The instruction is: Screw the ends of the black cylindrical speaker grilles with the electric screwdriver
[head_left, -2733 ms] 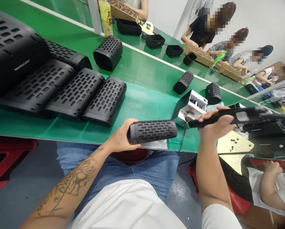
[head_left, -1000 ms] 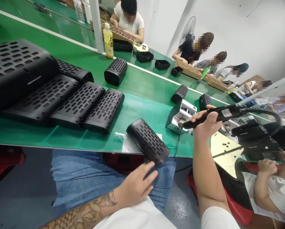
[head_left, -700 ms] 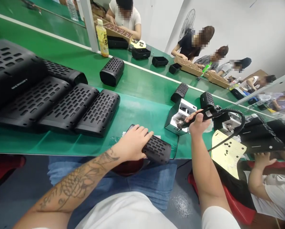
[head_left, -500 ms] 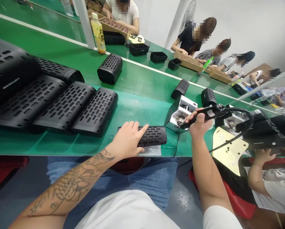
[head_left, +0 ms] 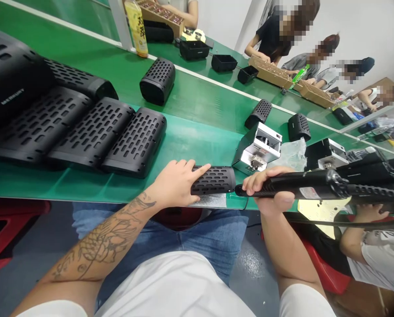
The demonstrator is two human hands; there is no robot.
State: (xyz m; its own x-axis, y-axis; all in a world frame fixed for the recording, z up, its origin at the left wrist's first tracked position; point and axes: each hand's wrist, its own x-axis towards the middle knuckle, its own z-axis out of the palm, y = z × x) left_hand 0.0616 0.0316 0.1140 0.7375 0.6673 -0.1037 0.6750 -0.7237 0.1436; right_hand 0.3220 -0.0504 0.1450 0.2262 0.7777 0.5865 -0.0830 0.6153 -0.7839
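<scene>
My left hand [head_left: 177, 184] lies over the left part of a black perforated housing [head_left: 217, 180], holding it down on the green bench with the thumb on its near side. In my right hand [head_left: 270, 191] is a black electric screwdriver [head_left: 304, 186], gripped lengthwise and lying almost level. Its front end points left, right by the housing's right end; whether the bit touches a screw hole there I cannot tell. Just behind the tool stands a silver and black screw feeder [head_left: 260, 152]. A thin grey sheet [head_left: 213, 200] shows beneath the housing.
Several larger perforated housings [head_left: 136, 141] lean in a row at left. Smaller ones [head_left: 158, 80] stand farther back. A second feeder [head_left: 329, 154], a plastic bag [head_left: 292, 154] and a yellow sheet [head_left: 322, 209] are at right, beside a co-worker's arm [head_left: 358, 233]. A drink bottle [head_left: 136, 28] stands behind.
My right hand has brought the screwdriver from the screw feeder toward me and down to the housing's right end. The left hand stays on the housing. The view has shifted slightly.
</scene>
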